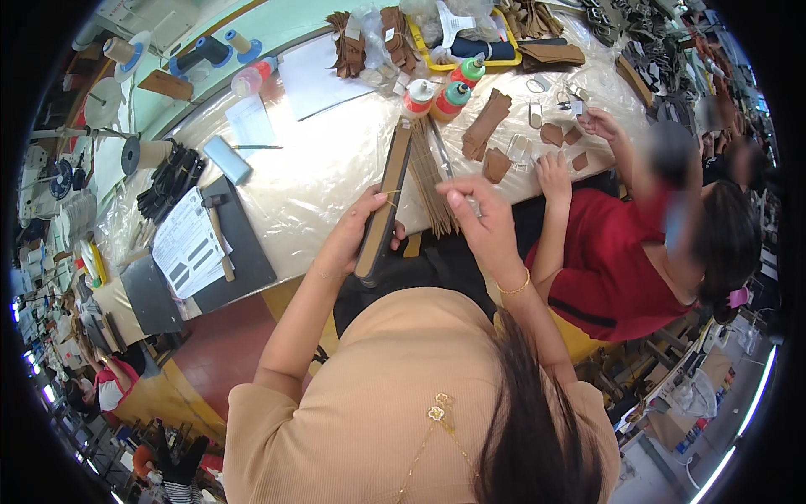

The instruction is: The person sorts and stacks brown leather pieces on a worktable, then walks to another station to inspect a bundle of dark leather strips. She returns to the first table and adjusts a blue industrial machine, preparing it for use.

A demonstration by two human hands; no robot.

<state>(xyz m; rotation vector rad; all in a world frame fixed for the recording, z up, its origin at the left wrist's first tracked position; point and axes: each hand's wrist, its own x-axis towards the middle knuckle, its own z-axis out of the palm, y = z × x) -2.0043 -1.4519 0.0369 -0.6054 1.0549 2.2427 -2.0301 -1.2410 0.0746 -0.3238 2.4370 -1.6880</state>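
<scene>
The left hand (354, 223) gripped a long brown-and-black strap (384, 220), probably to steady it. The right hand (489, 225) hovered half-curled nearby, its hold on anything unclear.

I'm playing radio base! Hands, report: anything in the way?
Left hand gripping long brown strip. Right hand apart, hold unclear. White-capped bottle near strip's far end.
</scene>
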